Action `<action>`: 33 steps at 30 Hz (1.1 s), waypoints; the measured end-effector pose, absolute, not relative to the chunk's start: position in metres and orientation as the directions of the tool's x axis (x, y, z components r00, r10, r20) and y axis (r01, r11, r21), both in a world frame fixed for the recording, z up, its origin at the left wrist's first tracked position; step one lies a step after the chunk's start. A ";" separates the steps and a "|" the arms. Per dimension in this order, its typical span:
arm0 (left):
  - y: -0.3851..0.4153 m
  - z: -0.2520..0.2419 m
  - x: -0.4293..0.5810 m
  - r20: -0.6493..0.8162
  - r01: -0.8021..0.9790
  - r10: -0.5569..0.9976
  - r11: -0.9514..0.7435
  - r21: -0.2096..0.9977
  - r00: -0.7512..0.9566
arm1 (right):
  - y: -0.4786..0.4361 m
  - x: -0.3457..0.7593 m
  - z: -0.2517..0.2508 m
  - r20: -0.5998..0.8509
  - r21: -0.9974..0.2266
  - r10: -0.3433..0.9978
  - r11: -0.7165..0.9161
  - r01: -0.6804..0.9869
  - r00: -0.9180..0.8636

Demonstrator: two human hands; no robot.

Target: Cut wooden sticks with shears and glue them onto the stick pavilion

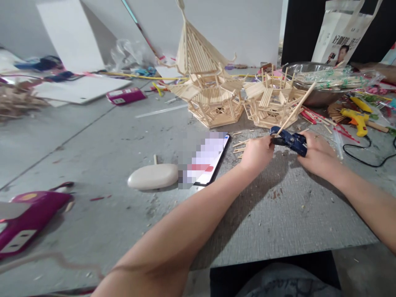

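My left hand (258,154) is closed around the lower end of a thin wooden stick (297,108), which slants up to the right. In my right hand (318,154) is a dark blue cutter (292,139), its jaws at the stick just above my left fingers. Short cut sticks (239,150) lie on the table beside my left hand. Behind my hands stands a small octagonal stick frame (272,103), partly roofed, with upright sticks. To its left is a taller stick pavilion (213,82) with a pointed roof.
A lit phone (206,161) and a pale oval case (153,176) lie left of my forearm. At right are a yellow glue gun (357,119) with a black cord and a metal bowl (324,93) holding bagged sticks. Purple boxes with sockets (126,95) sit at left.
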State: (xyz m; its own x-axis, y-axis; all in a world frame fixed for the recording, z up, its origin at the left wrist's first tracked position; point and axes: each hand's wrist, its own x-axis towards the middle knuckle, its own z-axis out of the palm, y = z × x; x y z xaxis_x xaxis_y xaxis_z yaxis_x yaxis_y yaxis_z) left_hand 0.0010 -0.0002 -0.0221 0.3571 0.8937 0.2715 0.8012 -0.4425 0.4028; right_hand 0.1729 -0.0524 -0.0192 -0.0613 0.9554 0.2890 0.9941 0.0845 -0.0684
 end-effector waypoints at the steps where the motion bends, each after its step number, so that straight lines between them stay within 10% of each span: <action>1: -0.001 -0.022 0.001 0.262 0.809 0.895 -0.440 0.390 0.361 | -0.053 0.172 -0.019 0.288 -0.063 0.956 0.081 0.995 -0.060; 33: 0.002 -0.011 -0.001 0.126 0.739 0.848 -0.513 0.436 0.514 | -0.054 0.169 -0.006 -0.008 0.018 1.000 0.008 1.000 -0.008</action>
State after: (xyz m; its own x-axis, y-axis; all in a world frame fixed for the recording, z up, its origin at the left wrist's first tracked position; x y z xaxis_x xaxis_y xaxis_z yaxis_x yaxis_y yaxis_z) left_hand -0.0009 0.0018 -0.0112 0.5144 0.8483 0.1256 0.7394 -0.5129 0.4362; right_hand 0.1692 -0.0544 -0.0065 -0.0083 0.9999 -0.0076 0.9998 0.0084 0.0184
